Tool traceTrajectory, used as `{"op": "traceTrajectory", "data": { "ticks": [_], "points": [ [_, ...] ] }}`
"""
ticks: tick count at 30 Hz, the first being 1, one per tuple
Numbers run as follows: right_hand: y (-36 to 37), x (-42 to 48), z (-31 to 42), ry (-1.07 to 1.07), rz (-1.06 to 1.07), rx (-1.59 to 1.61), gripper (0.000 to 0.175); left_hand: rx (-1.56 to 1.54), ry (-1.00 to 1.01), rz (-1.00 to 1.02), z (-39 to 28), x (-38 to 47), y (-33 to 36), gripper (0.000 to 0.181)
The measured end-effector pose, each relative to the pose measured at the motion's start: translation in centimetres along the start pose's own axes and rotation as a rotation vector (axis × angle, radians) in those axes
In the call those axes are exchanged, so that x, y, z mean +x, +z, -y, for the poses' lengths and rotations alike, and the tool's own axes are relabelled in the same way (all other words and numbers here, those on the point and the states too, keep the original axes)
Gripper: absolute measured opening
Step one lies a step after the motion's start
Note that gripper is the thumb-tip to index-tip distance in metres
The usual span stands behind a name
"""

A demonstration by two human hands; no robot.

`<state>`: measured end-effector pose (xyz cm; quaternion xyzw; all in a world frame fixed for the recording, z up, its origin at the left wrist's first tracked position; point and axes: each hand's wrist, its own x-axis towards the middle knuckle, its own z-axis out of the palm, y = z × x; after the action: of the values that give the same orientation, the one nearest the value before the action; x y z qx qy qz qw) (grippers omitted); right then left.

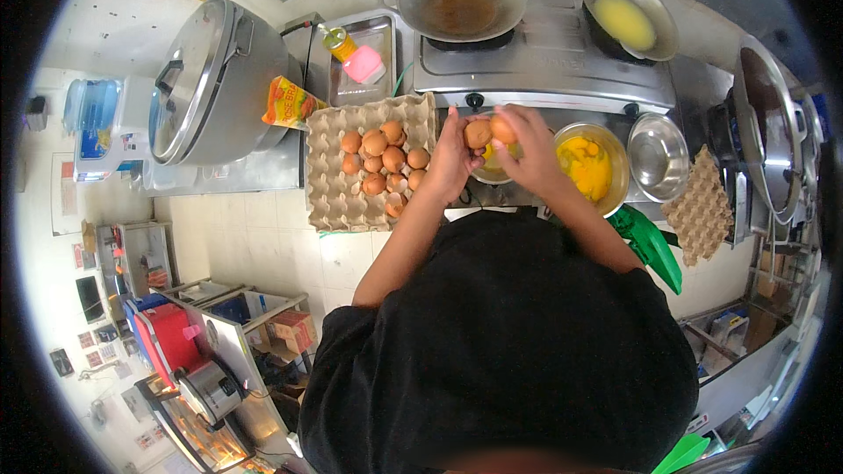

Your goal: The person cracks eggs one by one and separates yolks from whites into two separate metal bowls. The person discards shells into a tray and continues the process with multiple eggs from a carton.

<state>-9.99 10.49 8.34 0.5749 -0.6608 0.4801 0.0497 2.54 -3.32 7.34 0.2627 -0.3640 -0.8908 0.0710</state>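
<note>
My left hand (453,161) holds a brown egg (478,134) with a cracked-looking shell. Touching or close beside it is another brown egg or shell piece (504,130), held in the fingers of my right hand (532,155). Both hands are over a metal bowl (492,177) with yellow egg in it, partly hidden by them. Right of it, a larger metal bowl (616,194) contains yolks and egg liquid (585,166). On the left, a cardboard egg tray (324,201) carries several brown eggs and broken shells (374,143).
Behind the bowls stands a gas stove (553,82) bearing a wok (461,3) and a smaller pan with yellow liquid (624,21). A large lidded pot (244,79) is at left. An empty metal bowl (658,157) and another egg tray (701,210) lie at right.
</note>
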Motion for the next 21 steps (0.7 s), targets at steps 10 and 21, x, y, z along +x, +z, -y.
{"op": "traceTrajectory", "data": {
  "ticks": [10,21],
  "points": [
    [1.2,-3.4,-5.8,0.694,0.203,0.623,0.047,0.55,0.255,-0.133,3.9,1.8,-1.1,0.037],
    [2.6,-6.5,-12.9,0.644,0.419,0.437,0.045,1.224,0.417,-0.224,7.3,5.4,-3.2,0.051]
  ]
}}
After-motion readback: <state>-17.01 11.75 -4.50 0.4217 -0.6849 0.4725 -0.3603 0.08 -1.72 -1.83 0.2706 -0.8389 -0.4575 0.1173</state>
